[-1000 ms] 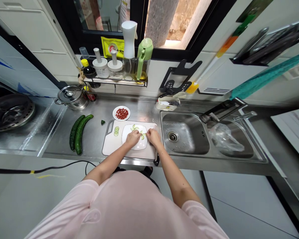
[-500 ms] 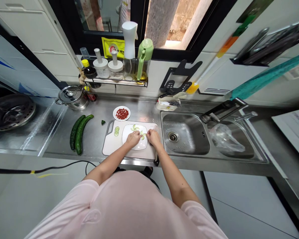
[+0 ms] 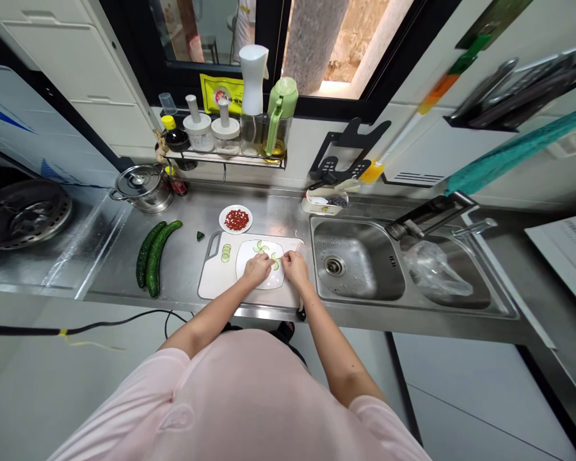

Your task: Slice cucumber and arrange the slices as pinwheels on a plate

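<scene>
A white plate [image 3: 264, 280] lies on the white cutting board [image 3: 216, 285], with thin green-edged cucumber slices [image 3: 260, 247] laid out in a curved pattern on it. My left hand [image 3: 258, 269] rests over the plate's middle, fingers bent together beside the slices. Just right of it, my right hand [image 3: 295, 267] is at the plate's right edge, fingertips pinched; whatever they hold is too small to make out. A short row of cucumber slices [image 3: 226, 253] sits on the board's left part. Behind the board stands a small dish of red pieces [image 3: 236, 219].
Two whole cucumbers [image 3: 156, 259] and a cut cucumber end [image 3: 200, 235] lie left of the board. A lidded pot [image 3: 146, 191] stands behind them. The double sink [image 3: 365, 256] is on the right. Bottles and jars fill the wall rack [image 3: 225, 155].
The view has shifted very slightly. Both hands stay almost where they were over the plate, and no object has visibly been moved.
</scene>
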The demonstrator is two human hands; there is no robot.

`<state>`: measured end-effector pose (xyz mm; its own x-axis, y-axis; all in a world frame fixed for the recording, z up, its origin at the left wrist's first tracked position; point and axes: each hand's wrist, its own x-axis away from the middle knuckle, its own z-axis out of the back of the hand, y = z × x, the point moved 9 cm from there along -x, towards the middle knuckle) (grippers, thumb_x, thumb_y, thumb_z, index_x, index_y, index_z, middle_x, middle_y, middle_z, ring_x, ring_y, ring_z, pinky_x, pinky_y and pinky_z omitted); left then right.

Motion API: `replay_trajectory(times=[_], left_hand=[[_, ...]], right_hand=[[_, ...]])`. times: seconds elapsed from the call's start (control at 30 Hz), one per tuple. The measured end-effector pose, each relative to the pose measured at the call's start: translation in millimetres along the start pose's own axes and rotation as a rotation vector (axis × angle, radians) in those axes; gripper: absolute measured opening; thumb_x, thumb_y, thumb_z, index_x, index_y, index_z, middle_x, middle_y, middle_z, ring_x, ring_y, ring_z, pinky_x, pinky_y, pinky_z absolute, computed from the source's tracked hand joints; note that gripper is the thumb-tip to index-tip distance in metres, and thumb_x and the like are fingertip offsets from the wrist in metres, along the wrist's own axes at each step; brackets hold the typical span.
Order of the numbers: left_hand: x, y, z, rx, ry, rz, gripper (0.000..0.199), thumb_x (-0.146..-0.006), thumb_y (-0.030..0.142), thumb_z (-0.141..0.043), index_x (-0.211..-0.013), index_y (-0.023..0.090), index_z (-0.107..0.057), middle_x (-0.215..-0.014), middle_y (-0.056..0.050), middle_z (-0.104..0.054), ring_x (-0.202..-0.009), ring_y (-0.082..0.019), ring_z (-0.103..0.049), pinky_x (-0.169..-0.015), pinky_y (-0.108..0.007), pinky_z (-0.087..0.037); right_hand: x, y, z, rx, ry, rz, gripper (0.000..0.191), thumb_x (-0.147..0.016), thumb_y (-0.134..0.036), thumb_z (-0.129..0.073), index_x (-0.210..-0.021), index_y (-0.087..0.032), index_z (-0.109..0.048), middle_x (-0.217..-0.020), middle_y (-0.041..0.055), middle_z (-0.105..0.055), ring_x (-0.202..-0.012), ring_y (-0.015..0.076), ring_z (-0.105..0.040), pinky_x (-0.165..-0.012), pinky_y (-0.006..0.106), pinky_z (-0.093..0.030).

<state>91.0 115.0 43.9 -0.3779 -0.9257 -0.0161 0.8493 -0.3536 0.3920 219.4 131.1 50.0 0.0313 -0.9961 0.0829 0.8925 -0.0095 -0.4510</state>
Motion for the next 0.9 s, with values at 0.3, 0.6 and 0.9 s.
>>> replay_trajectory(times=[0.3,0.6,0.9], left_hand=[[26,-11,32.1,0.135,0.171,0.136,0.029,-0.089,0.024,-0.042,-0.110,0.023,-0.062,-0.101,-0.006,-0.060,-0.097,-0.017,-0.051,-0.084,-0.027,-0.042],[88,-117,70.1,0.110,0.355,0.693,0.029,-0.084,0.030,-0.048,-0.109,0.021,-0.058,-0.094,-0.007,-0.063,-0.094,-0.022,-0.056,-0.081,-0.031,-0.039],[100,-148,60.5,0.009,0.275,0.846,0.033,-0.081,0.040,-0.051,-0.107,0.021,-0.059,-0.106,-0.012,-0.059,-0.101,-0.028,-0.053,-0.086,-0.040,-0.032]], right_hand=[[24,-18,5,-0.150,0.034,0.064,0.023,-0.089,-0.031,-0.040,-0.093,-0.019,-0.060,-0.091,0.0063,-0.060,-0.089,0.0182,-0.052,-0.078,0.026,-0.037],[44,-28,23,-0.328,0.193,0.174,0.019,-0.087,-0.029,-0.044,-0.085,-0.020,-0.060,-0.081,0.0047,-0.059,-0.079,0.0184,-0.052,-0.072,0.029,-0.040],[48,-35,24,-0.375,0.196,0.193,0.018,-0.086,-0.029,-0.045,-0.084,-0.020,-0.060,-0.080,0.0043,-0.059,-0.076,0.0179,-0.052,-0.070,0.029,-0.041]])
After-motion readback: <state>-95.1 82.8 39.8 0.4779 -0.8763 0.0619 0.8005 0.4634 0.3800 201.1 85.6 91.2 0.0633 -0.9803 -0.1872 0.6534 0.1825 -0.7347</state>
